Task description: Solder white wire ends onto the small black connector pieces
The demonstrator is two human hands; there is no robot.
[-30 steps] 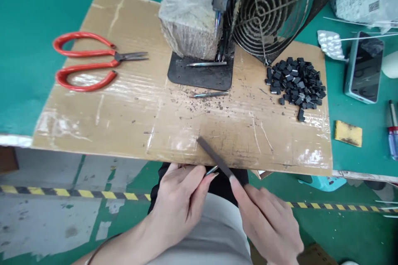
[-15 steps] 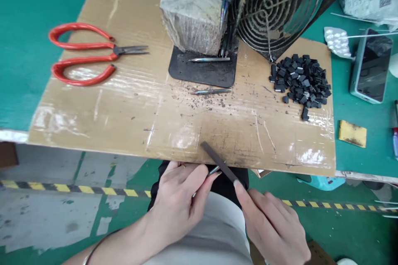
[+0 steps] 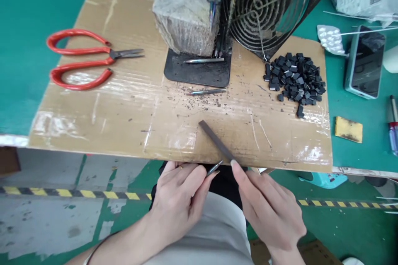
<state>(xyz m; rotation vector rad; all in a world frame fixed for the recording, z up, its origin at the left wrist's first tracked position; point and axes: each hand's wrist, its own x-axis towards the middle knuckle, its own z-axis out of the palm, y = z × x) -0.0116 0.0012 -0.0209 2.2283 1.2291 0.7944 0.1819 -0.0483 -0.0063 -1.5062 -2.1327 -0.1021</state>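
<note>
Pinched in my left hand [image 3: 180, 196] is a slim metal soldering iron tip [image 3: 215, 168], its pointed end sticking out to the upper right. My right hand [image 3: 267, 205] is closed around a flat dark file [image 3: 216, 140], the forefinger lying along it. The file slants up and left over the front edge of the cardboard [image 3: 124, 128]. A small gap shows between the file and the tip. Two similar tips lie beyond: one tip [image 3: 207, 91] on the cardboard among dark crumbs, another tip [image 3: 203, 61] on a black base plate [image 3: 177, 75].
Red-handled scissors [image 3: 93, 58] lie at the left. A wrapped block [image 3: 186, 20] and a round fan grille [image 3: 258, 6] stand at the back. To the right are a pile of small black parts [image 3: 295, 78], a yellow sponge [image 3: 348, 129], a phone-like device [image 3: 365, 62] and a screwdriver [image 3: 393, 132].
The file has moved up and away from the tip, where it crossed over it before. My right hand has shifted slightly up and left; my left hand has barely moved. The camera view has shifted slightly.
</note>
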